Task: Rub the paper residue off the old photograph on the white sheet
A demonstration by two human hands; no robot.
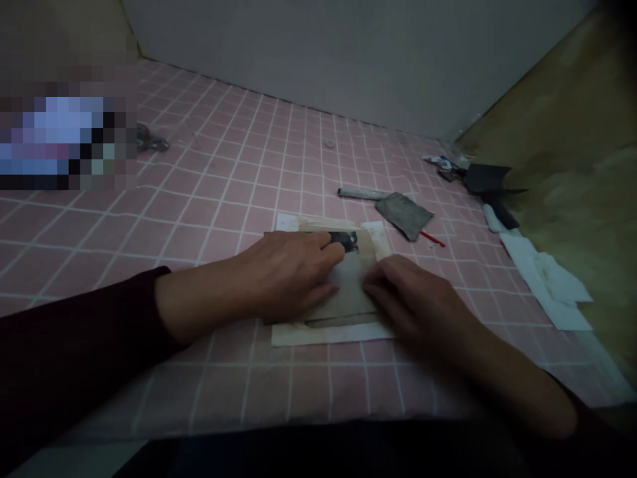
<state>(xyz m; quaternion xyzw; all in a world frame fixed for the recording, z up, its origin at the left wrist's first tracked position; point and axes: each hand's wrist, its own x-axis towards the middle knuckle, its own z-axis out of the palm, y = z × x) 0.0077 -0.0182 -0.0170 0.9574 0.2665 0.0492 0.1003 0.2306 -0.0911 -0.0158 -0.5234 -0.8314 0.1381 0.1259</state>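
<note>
A flat grey-beige sheet (pixel 348 287) lies on white paper (pixel 328 335) near the table's front edge. My left hand (pixel 293 272) rests palm down over the sheet's left part, its thumb apart from the bent fingers. Under those fingertips, at the far edge, is a black piece with a shiny spot (pixel 347 239). At the sheet's right side my right hand (pixel 418 295) has thumb and fingers close together in a pinch. What lies between them is too dark to make out.
A pink checked cloth (pixel 239 172) covers the table. Beyond my hands lie a grey rod (pixel 361 193), a grey cloth-like square (pixel 405 214) and a thin red stick (pixel 432 239). Black pieces (pixel 488 179) and white papers (pixel 547 282) lie along the right wall.
</note>
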